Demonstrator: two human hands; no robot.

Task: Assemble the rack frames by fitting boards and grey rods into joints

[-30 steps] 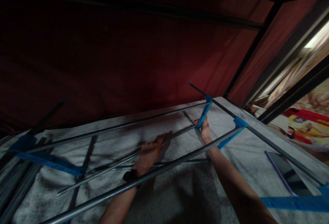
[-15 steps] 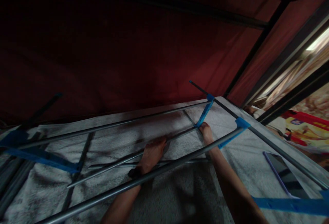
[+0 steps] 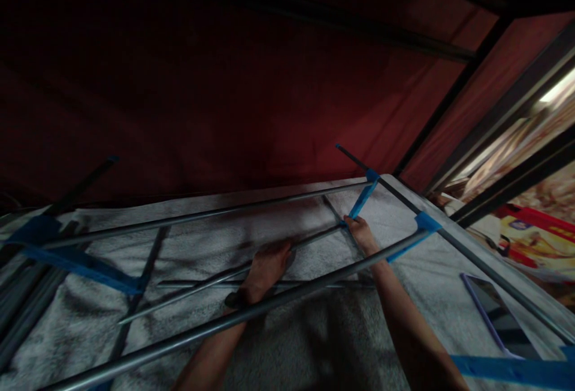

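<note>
Rod (image 3: 188, 291): grasped mid-length by left hand (image 3: 265, 268), fingers curled; 2 o'clock end pinched by right hand (image 3: 362, 234) at blue connector (image 3: 362, 199). Package (image 3: 539, 241) at 3 o'clock: print unreadable.

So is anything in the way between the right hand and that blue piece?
No, nothing visible. The right hand touches the lower end of the blue connector, where the thin rod ends. The thick rod crosses the right forearm, nearer the camera, not between them.
</note>
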